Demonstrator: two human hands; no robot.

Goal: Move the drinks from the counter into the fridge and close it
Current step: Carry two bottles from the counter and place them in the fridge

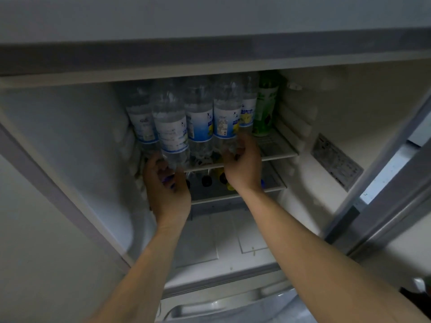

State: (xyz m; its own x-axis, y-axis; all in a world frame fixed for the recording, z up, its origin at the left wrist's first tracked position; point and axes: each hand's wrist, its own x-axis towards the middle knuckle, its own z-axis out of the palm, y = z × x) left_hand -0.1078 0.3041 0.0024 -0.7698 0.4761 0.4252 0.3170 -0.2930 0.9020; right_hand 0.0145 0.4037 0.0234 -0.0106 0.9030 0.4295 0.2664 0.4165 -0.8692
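Both hands' grip — shelved bottles (171, 131)

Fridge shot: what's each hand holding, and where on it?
Left hand grips the base of a clear water bottle. Right hand grips the base of another clear bottle, both on the upper shelf.

Head camera looks forward and down, close, into the open fridge (326, 117).
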